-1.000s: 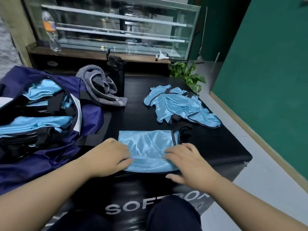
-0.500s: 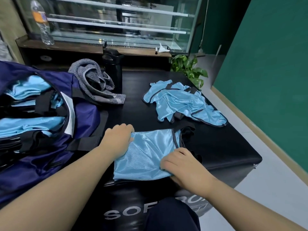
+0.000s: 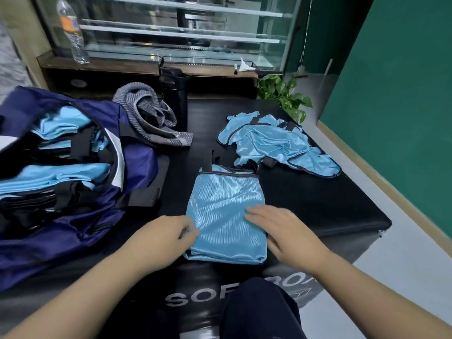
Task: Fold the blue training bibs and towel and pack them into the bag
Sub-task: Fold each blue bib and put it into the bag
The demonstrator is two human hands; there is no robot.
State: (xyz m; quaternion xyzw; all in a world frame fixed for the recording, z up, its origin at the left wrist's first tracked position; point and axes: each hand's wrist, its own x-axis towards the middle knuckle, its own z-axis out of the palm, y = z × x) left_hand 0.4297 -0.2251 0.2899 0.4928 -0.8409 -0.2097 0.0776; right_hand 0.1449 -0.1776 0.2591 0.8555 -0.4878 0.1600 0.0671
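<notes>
On black padded table (image 3: 318, 204), near front edge: folded blue bib (image 3: 226, 211) lying flat. Left hand (image 3: 161, 237) at bib's left edge, fingers curled, pinching fabric. Right hand (image 3: 281, 231) flat on bib's right side, fingers straight. Left of bib: open navy bag (image 3: 137, 167) holding folded bibs. Behind: unfolded bibs (image 3: 276, 143), grey towel (image 3: 149, 118).

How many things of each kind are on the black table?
Folded blue bib under the hands: 1
Heap of unfolded blue bibs, number in it unclear: 1
Grey towel: 1
Navy bag holding folded bibs: 1
Black bottle: 1
Total: 5
</notes>
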